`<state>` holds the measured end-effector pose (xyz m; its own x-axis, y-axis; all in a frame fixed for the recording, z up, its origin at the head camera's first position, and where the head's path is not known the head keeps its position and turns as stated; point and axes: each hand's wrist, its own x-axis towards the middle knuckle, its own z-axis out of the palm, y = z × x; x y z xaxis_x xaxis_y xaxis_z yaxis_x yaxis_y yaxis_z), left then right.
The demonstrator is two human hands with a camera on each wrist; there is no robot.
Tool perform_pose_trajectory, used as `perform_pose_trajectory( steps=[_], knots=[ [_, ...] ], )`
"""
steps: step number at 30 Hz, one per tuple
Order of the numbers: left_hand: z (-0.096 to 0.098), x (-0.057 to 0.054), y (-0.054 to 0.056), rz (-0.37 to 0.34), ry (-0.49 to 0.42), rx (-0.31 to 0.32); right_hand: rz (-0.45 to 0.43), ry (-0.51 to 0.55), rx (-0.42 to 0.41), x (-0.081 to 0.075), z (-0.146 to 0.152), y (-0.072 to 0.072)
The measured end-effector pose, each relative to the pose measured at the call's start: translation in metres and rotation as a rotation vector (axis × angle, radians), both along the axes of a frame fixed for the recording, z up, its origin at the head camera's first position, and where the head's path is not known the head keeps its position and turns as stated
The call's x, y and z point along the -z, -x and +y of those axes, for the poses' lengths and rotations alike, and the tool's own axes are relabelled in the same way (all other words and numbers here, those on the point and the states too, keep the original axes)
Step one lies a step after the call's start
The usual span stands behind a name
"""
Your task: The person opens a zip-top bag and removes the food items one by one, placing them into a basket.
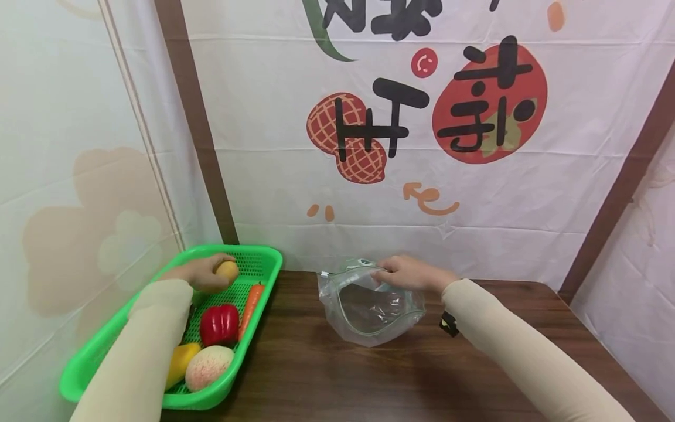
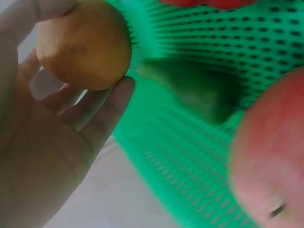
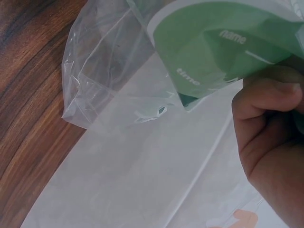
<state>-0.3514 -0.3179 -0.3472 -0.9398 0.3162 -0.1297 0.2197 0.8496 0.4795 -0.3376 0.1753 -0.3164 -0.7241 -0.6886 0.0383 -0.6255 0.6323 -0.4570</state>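
Note:
In my left hand (image 1: 207,275) is a round orange-yellow fruit (image 1: 228,271), gripped between thumb and fingers over the far part of the green basket (image 1: 274,262). The left wrist view shows that fruit (image 2: 88,45) close up, with a blurred green pepper (image 2: 194,88) beyond it. My right hand (image 1: 413,273) pinches the upper edge of a clear zip bag (image 1: 337,305), whose mouth gapes wide toward me. A green label (image 3: 213,47) printed "name" and "time" shows on the bag in the right wrist view.
Inside the basket lie a red bell pepper (image 1: 219,324), a carrot (image 1: 251,308), a yellow fruit (image 1: 181,362) and a pinkish round fruit (image 1: 210,368). The brown wooden table (image 1: 327,381) ends at a printed white cloth (image 1: 274,176) behind.

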Motion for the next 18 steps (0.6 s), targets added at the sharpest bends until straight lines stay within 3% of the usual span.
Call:
perform_pose_trajectory(
  steps=[7, 11, 18],
  knots=[
    [-0.012, 0.029, -0.003, -0.067, 0.061, -0.143, -0.019, 0.019, -0.01, 0.002, 0.0, 0.001],
    [-0.013, 0.037, -0.001, -0.084, 0.077, -0.148, -0.029, 0.028, -0.011, 0.002, 0.0, 0.0],
    [-0.009, 0.04, 0.003, -0.114, 0.066, -0.141, -0.022, 0.022, -0.016, 0.001, 0.0, -0.002]
  ],
)
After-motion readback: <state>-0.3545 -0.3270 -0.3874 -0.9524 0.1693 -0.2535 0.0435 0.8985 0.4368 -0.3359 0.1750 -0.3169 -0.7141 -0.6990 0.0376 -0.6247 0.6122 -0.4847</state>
